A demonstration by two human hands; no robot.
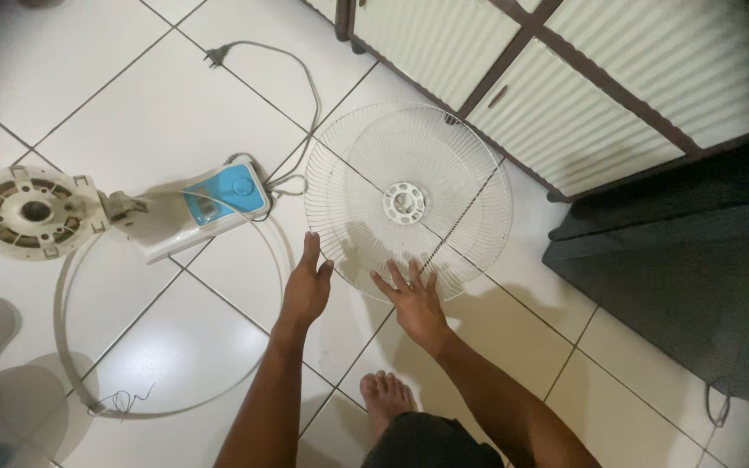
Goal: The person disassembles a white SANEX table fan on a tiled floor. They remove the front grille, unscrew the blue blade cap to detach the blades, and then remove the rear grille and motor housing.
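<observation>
Both your hands reached to the white fan grille (407, 201) lying on the tiled floor (158, 113) at twelve o'clock: left hand (307, 288) open at its rim, right hand (413, 299) spread flat, gripping nothing.

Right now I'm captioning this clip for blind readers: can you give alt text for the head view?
Both hands reach to a round white wire fan grille lying flat on a white tiled floor, the left hand at its rim and the right hand on its near edge. To the left lie the fan's motor body, a plastic ring and the cord.
</observation>
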